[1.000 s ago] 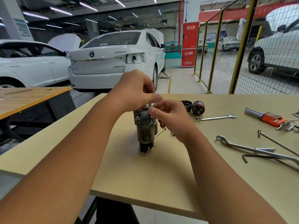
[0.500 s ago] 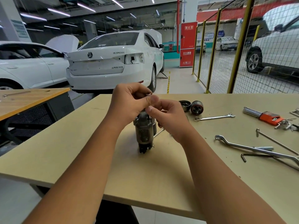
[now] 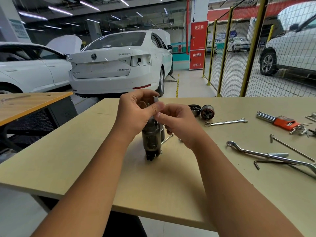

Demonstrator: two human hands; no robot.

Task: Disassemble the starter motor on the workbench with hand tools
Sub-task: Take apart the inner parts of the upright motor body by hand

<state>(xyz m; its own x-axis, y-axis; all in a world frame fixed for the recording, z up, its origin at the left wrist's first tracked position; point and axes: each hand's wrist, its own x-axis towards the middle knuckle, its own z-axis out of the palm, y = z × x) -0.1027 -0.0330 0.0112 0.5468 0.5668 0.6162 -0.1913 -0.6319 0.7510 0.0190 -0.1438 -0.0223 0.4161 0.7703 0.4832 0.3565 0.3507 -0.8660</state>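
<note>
Left hand [image 3: 135, 112] pinching metal tube [image 3: 156, 100]; right hand [image 3: 177, 122] pinching atop upright motor [image 3: 152, 139]. Judged heavy, rigid, tippy; grip casing.

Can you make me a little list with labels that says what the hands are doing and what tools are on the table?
motor: starter motor standing upright on the workbench
left hand: left hand pinches a small metal sleeve above the motor
right hand: right hand fingers curled at the motor's top
loose parts: black cap, round gear part
tools: wrench, orange hex key set, long bent wrench
</note>
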